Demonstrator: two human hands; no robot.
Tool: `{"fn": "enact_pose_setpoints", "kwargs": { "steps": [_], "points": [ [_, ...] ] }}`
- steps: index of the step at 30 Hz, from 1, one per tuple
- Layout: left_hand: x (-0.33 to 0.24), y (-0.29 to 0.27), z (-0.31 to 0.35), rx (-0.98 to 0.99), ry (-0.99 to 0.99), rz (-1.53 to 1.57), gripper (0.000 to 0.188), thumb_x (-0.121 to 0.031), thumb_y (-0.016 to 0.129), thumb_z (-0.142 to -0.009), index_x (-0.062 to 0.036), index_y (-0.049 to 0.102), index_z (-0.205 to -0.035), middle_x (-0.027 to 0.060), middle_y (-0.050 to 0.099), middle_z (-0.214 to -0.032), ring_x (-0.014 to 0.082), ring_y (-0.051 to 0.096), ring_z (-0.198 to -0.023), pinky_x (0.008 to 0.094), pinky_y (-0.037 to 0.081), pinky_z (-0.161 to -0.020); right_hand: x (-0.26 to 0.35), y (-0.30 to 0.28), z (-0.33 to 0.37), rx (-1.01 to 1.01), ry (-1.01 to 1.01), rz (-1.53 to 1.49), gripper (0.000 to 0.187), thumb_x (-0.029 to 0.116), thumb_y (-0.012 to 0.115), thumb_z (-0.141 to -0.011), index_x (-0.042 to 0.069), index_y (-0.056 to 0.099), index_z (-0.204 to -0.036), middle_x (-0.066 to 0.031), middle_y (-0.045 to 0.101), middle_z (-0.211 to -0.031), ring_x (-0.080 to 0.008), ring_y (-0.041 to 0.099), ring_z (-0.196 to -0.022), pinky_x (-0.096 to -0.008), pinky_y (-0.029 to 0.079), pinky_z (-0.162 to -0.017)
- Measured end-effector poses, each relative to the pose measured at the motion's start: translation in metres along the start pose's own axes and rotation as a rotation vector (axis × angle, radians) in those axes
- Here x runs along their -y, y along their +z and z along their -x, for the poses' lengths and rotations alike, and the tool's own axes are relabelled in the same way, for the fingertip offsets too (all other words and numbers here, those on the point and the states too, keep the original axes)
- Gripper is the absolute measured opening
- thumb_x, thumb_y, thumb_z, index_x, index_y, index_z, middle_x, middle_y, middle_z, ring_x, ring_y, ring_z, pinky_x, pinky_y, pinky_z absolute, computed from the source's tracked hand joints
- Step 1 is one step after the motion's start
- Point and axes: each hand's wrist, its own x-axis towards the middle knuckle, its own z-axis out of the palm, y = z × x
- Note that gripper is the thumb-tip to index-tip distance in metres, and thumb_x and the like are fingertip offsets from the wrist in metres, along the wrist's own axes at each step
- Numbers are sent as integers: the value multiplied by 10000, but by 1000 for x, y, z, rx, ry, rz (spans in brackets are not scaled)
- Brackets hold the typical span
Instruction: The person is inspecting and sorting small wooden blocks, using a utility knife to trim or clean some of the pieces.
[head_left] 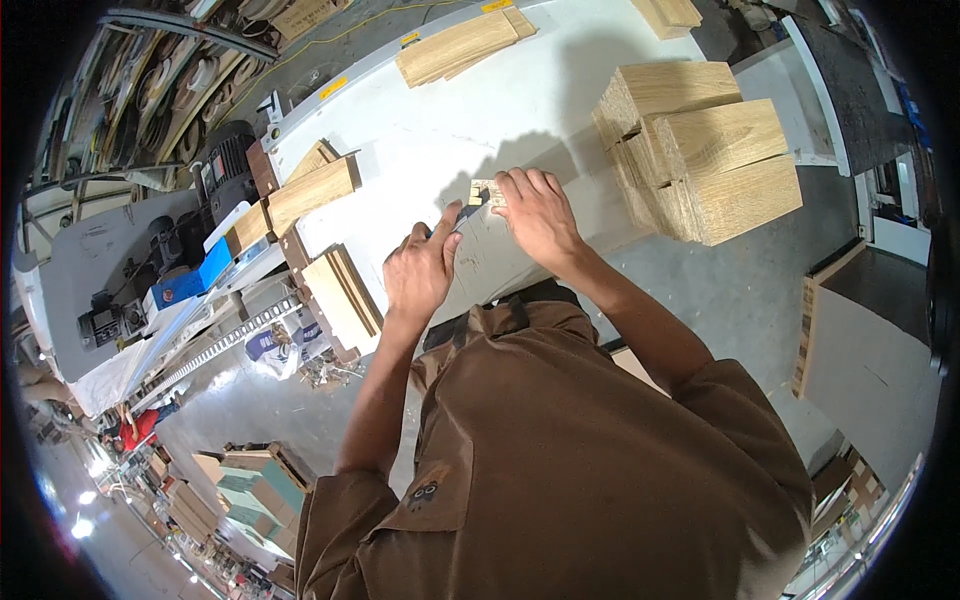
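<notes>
White tabletop [430, 150] carries the work. Stacked oak blocks [700, 150] stand right of the right hand [540, 215]; 2 wood stacks [335, 290] lie left of the left hand [420, 270]. Right hand presses flat on a small wooden piece [484, 192], just ahead of both hands; left hand pinches a dark tool beside it. The piece looks light, stiff, best gripped by its edges.

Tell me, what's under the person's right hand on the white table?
Under the right hand lies a small pale wood piece on the white table; only its left end shows. The palm covers the rest. The left hand holds a dark pencil-like tool beside it.
</notes>
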Motion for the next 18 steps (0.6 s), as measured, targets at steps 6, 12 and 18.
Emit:
{"fn": "enact_pose_setpoints", "kwargs": {
  "steps": [6, 12, 18],
  "points": [
    [-3, 0, -18, -25, -7, -15, 437, -415, 518, -1129, -289, 604, -1538, 163, 700, -857, 338, 746, -715, 467, 610, -590, -4, -5, -11, -10, 23, -14, 415, 292, 745, -975, 33, 649, -1284, -105, 680, -1222, -287, 622, -1157, -430, 467, -1058],
    [1, 1, -17, -11, 2, -26, 441, -427, 504, -1133, -294, 593, -1545, 171, 707, -858, 352, 747, -690, 475, 618, -583, -3, -8, -11, 21, 30, -25, 470, 293, 753, -967, 10, 632, -1323, -120, 684, -1207, -302, 623, -1152, -438, 473, -1056],
    [12, -4, -10, 39, 34, -49, 460, -430, 489, -1136, -300, 562, -1571, 173, 715, -857, 353, 751, -685, 483, 619, -576, 1, -3, -4, 1, 31, 0, 486, 304, 758, -962, 20, 627, -1334, -116, 673, -1214, -296, 619, -1155, -432, 468, -1057]
  ]
}}
